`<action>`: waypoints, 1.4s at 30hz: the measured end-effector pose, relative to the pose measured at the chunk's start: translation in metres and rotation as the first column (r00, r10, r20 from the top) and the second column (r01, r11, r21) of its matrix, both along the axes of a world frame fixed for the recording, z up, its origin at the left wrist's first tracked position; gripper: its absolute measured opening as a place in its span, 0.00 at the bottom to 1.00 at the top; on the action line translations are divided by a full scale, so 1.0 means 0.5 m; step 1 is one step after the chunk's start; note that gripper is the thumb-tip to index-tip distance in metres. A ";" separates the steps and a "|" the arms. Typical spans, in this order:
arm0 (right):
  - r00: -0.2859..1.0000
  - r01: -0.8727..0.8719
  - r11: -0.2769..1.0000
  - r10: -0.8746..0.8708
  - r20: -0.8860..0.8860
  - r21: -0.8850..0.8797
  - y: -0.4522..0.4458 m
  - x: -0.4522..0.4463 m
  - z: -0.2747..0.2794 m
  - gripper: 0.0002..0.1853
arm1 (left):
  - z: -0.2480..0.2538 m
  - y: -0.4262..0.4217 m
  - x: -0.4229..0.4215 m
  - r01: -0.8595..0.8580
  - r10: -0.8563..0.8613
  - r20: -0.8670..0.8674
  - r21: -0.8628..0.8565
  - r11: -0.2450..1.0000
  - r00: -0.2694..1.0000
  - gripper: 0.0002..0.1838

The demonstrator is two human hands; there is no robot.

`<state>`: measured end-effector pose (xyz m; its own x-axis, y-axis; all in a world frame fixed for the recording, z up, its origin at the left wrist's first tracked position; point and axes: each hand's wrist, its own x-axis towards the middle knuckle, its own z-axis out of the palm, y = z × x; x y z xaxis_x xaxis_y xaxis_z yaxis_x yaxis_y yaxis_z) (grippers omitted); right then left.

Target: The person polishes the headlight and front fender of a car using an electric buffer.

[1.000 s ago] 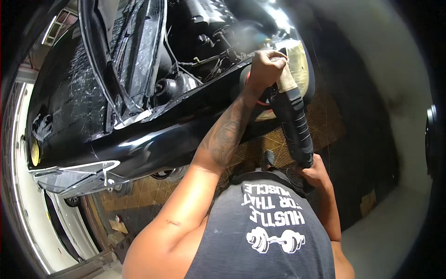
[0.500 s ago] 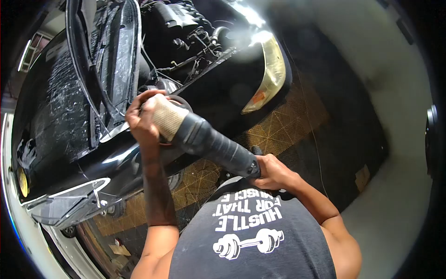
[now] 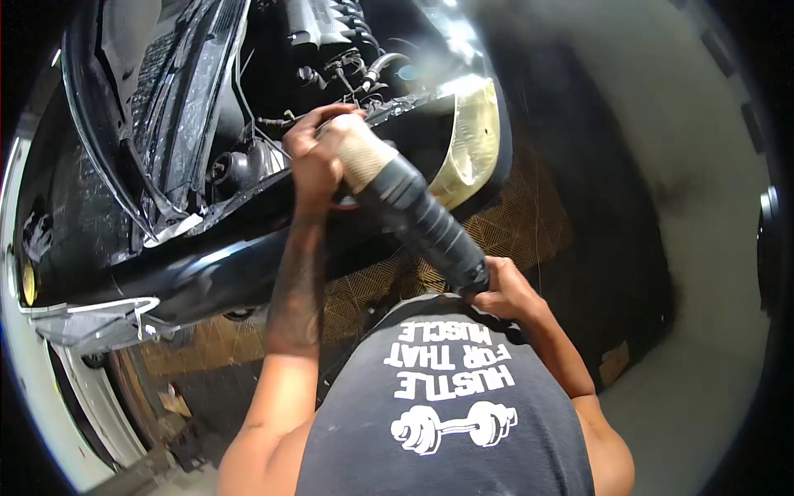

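Note:
A car polisher [image 3: 434,221] with a black ribbed body and a beige mesh-covered head lies diagonally over the black front fender [image 3: 248,256] of a car. My left hand [image 3: 316,153] is closed over the polisher's head end, close to the engine bay's edge. At the rear end of the body, my right hand [image 3: 506,291] is wrapped round the grip. The polisher's head hides most of its pad, so I cannot tell how it meets the paint. A yellowed headlight [image 3: 467,153] sits just to the right of the head.
The engine bay [image 3: 331,70] stands uncovered at the top, with the raised hood's edge [image 3: 91,140] at left. Brown and black grid tiles [image 3: 529,215] cover the floor. A pale wall [image 3: 711,364] rises on the right. A white vehicle [image 3: 99,405] is at lower left.
Both hands have carried the polisher along the fender toward the headlight. Its head is now higher and further right. The view has shifted slightly.

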<state>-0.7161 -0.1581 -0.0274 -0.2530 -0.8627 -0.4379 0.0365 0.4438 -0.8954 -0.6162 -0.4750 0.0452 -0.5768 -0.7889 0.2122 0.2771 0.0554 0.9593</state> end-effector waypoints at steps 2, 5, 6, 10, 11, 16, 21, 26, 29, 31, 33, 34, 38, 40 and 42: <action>0.996 0.039 0.999 -0.038 0.077 -0.011 0.025 -0.077 -0.032 0.18 | -0.030 0.009 -0.091 0.015 -0.006 0.061 -0.158 0.987 0.998 0.14; 0.998 0.056 0.998 -0.056 -0.012 -0.008 0.056 -0.182 -0.082 0.18 | -0.110 0.000 -0.232 -0.035 0.094 0.046 -0.702 0.711 0.994 0.08; 0.997 0.058 0.998 -0.059 -0.040 -0.031 0.074 -0.216 -0.130 0.18 | -0.126 0.005 -0.271 -0.050 0.134 0.072 -0.681 0.731 0.988 0.09; 0.992 -0.022 1.000 0.022 -0.123 0.005 0.068 -0.253 -0.089 0.06 | -0.102 0.053 -0.322 -0.014 0.106 0.237 -0.359 0.933 0.966 0.13; 0.995 -0.018 0.999 0.013 -0.100 -0.046 0.075 -0.261 -0.119 0.08 | -0.104 0.051 -0.309 -0.030 0.119 0.211 -0.385 0.922 0.970 0.13; 0.996 -0.053 0.998 0.056 0.074 -0.036 0.017 -0.223 -0.061 0.18 | -0.056 0.042 -0.164 -0.124 0.143 0.054 -0.273 0.954 0.988 0.12; 0.913 -0.379 0.923 0.384 -0.140 0.062 -0.069 -0.195 -0.029 0.29 | -0.006 0.024 0.021 -0.204 0.245 0.072 -0.359 0.911 0.967 0.16; 0.814 -0.542 0.838 0.507 -0.284 -0.059 -0.136 -0.177 0.023 0.26 | 0.006 0.026 0.134 -0.379 0.413 0.131 -0.222 0.898 0.901 0.21; 0.844 -0.497 0.866 0.469 -0.260 -0.051 -0.122 -0.197 0.025 0.23 | -0.009 0.040 0.110 -0.329 0.360 0.092 -0.247 0.911 0.928 0.21; 0.862 -0.462 0.887 0.444 -0.243 -0.019 -0.101 -0.217 0.019 0.23 | -0.015 0.059 0.060 -0.312 0.342 0.098 -0.238 0.920 0.934 0.20; 0.890 -0.412 0.910 0.393 -0.233 -0.038 -0.070 -0.243 -0.007 0.25 | -0.026 0.076 0.003 -0.318 0.344 0.123 -0.193 0.928 0.931 0.19; 0.912 -0.365 0.928 0.343 -0.224 -0.069 -0.053 -0.254 -0.017 0.26 | -0.026 0.084 -0.027 -0.288 0.325 0.128 -0.241 0.927 0.937 0.18; 0.986 -0.163 0.982 0.166 -0.025 0.092 0.028 -0.284 -0.106 0.26 | -0.069 0.090 -0.163 -0.192 0.199 0.006 -0.237 0.952 0.980 0.12; 0.995 -0.082 0.980 0.069 0.079 0.181 0.042 -0.297 -0.100 0.21 | -0.095 0.093 -0.219 -0.128 0.187 0.146 -0.339 0.932 0.972 0.11; 0.992 -0.111 0.974 0.122 -0.041 0.200 0.068 -0.308 -0.127 0.17 | -0.093 0.124 -0.259 -0.109 0.171 0.260 -0.239 0.965 0.950 0.09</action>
